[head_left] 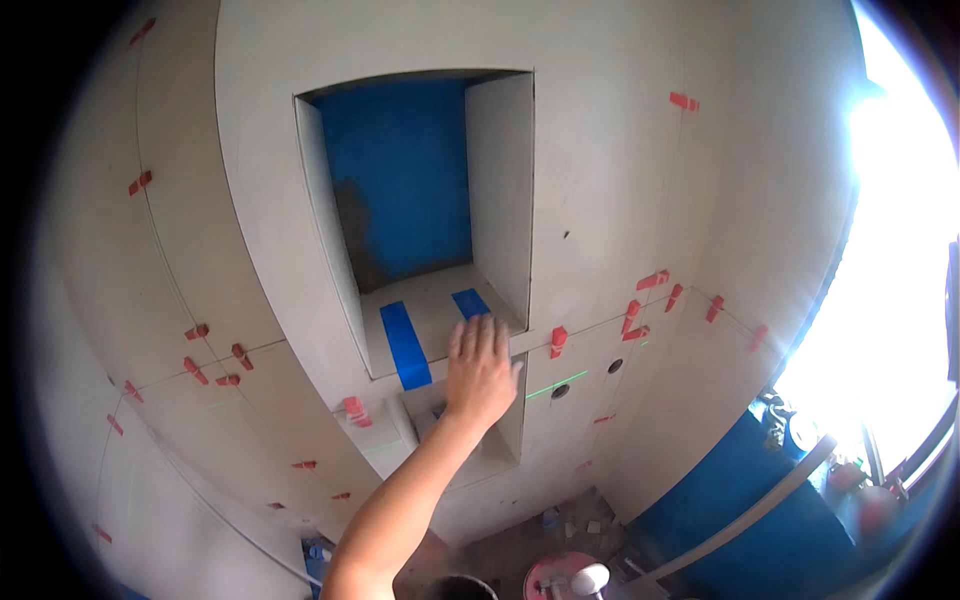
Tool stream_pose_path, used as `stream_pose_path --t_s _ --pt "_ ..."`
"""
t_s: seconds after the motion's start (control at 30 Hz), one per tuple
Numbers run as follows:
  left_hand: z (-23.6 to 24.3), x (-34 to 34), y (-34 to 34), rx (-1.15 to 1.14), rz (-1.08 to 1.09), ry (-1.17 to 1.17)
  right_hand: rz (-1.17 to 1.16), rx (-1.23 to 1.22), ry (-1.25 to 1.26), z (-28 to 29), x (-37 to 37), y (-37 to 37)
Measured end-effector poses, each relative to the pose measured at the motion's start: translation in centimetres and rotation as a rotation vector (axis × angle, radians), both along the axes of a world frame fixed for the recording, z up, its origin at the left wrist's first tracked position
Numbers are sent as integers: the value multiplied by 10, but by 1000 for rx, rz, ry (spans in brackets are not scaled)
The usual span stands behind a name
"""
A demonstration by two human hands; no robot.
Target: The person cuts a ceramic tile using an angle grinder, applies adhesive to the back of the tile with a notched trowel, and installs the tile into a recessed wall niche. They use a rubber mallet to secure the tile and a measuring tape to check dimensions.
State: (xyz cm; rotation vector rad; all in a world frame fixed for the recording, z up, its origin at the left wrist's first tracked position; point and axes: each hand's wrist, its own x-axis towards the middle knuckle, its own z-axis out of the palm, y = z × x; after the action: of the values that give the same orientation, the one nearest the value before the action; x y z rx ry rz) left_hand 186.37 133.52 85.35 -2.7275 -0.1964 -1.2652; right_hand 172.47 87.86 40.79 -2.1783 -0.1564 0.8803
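My left hand (483, 370) reaches up with its fingers stretched out and close together, its back showing. The fingertips are at the lower front edge of a wall niche (500, 190), over the near part of a short blue tape strip (470, 302). What lies under the fingers is hidden. Left of it, a longer blue tape strip (404, 343) runs over the niche's bottom panel (437, 283) and folds down over the front edge. The niche has pale tile sides and a blue back with a grey-brown patch. My right hand is not in view.
Large pale wall tiles (620, 190) have red wedges (558, 342) in their joints. A second opening (505, 430) lies below the niche. A green laser line (557, 385) crosses near two round holes. Down right are a red bucket (540, 575), a white rounded head (590, 578) and a blue ledge wall (720, 490).
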Motion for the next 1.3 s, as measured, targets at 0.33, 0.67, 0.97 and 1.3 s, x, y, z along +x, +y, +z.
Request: stream_pose_path --t_s 0.33,0.67,0.97,1.3 --pt "-41 -21 -46 36 -130 172 -8 -119 137 -52 3 0" --pt "-386 -381 -79 -824 312 1551 36 -151 78 -144 86 39" --pt "-386 -657 -66 -1075 836 1354 -23 -253 76 -224 108 73" --pt "-410 -657 -75 -969 727 1202 -274 -196 169 -281 23 61"
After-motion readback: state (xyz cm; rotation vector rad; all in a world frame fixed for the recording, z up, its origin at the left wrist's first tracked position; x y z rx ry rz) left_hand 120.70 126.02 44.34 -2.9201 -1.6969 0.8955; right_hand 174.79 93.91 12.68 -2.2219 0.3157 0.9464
